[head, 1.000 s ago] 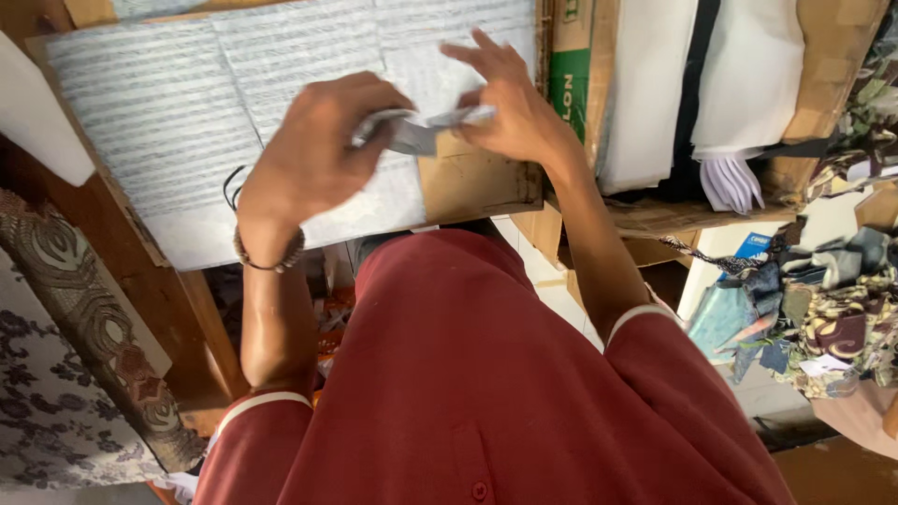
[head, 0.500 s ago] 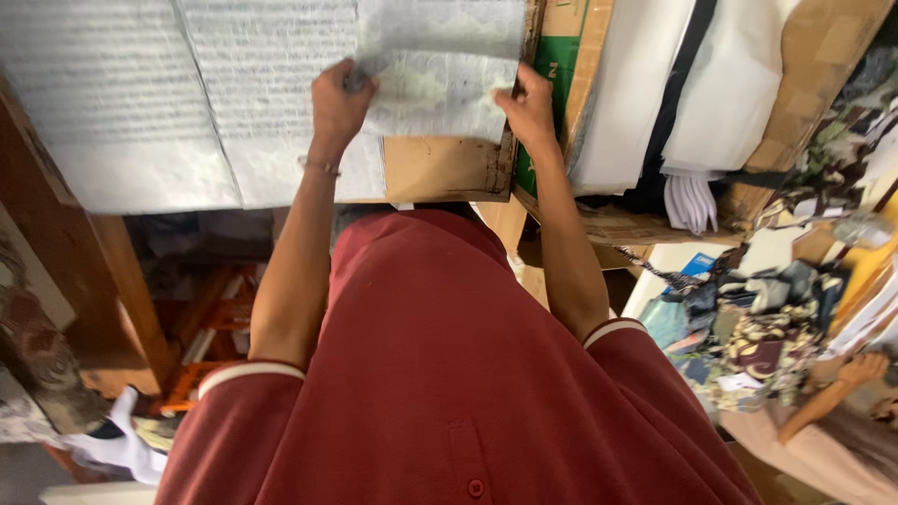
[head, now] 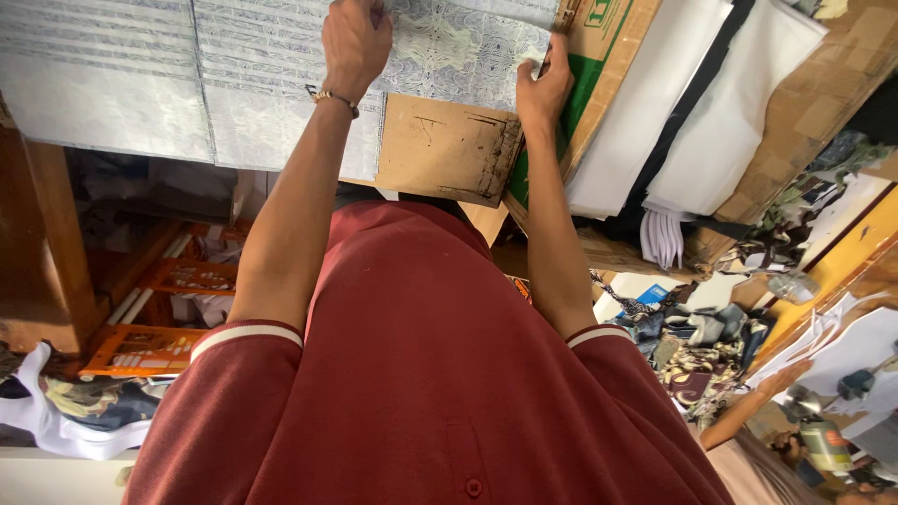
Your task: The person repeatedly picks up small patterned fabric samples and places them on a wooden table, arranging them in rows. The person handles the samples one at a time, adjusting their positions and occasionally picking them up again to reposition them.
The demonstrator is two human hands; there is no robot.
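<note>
A pale grey patterned fabric piece [head: 458, 47] lies spread flat over larger sheets of the same fabric [head: 112, 84] on a work surface. My left hand [head: 355, 42], with a bracelet at the wrist, is closed on the piece's upper left part. At the piece's right edge my right hand [head: 544, 89] pinches it, right beside a green-printed cardboard box [head: 599, 65]. A brown cardboard sheet [head: 449, 150] sticks out from under the fabric between my arms. My maroon shirt fills the lower frame.
White cloth stacks [head: 692, 122] lean at the right behind the box. A wooden post [head: 56, 234] and orange crates [head: 150, 346] sit below left. Dark patterned cloth heaps [head: 692, 346] lie lower right, where another person's hand [head: 781, 379] reaches near papers.
A second ago both hands held a small folded fabric piece in the air. It is now unfolded and laid flat on the sheets, my hands further apart and stretched forward.
</note>
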